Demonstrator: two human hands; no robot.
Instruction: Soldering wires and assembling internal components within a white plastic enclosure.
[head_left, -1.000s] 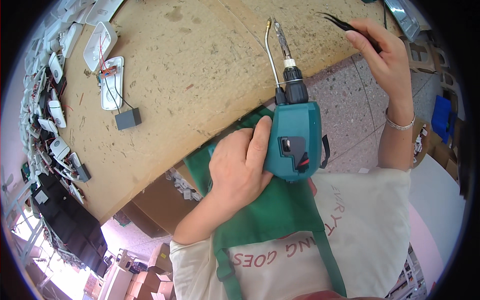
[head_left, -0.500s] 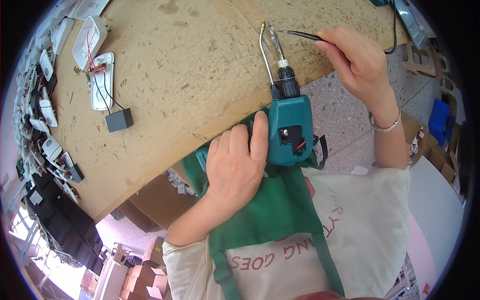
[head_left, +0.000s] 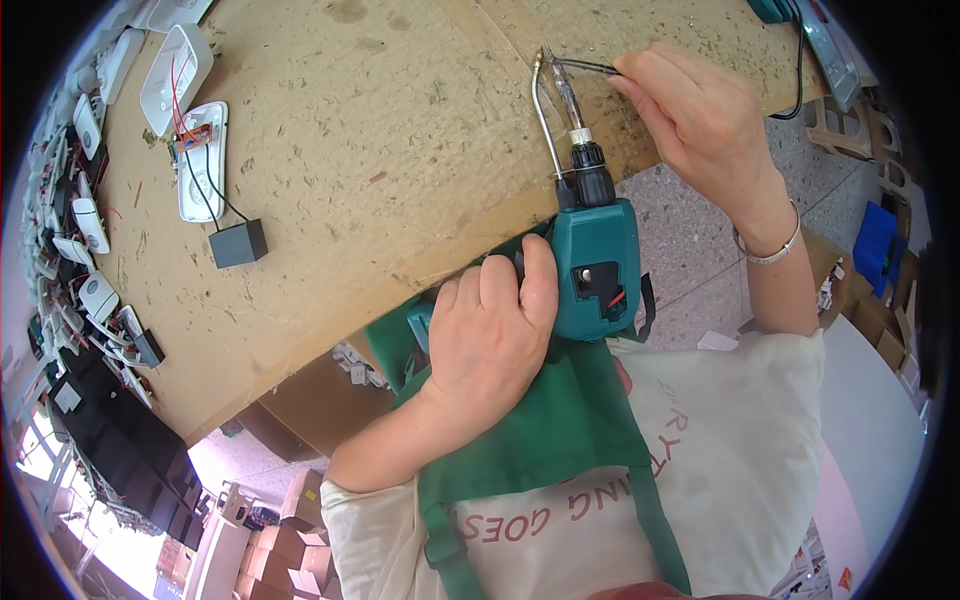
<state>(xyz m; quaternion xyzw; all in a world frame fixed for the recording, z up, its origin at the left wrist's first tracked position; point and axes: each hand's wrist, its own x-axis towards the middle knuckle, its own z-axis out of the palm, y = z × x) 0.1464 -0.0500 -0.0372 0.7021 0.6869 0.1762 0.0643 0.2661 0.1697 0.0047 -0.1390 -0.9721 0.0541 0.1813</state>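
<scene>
One soldering gun (head_left: pixel 612 235), one tweezer pair (head_left: pixel 592 66)

Smooth plastic tool body (head_left: pixel 600 245), apparently metal tweezers (head_left: pixel 588 67), rough matt tabletop (head_left: pixel 320 170), cloth apron (head_left: pixel 540 430)

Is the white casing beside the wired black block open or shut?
Open: the deep white shell and flat white shell lie unjoined, leaving the circuit board and its wires exposed.
</scene>
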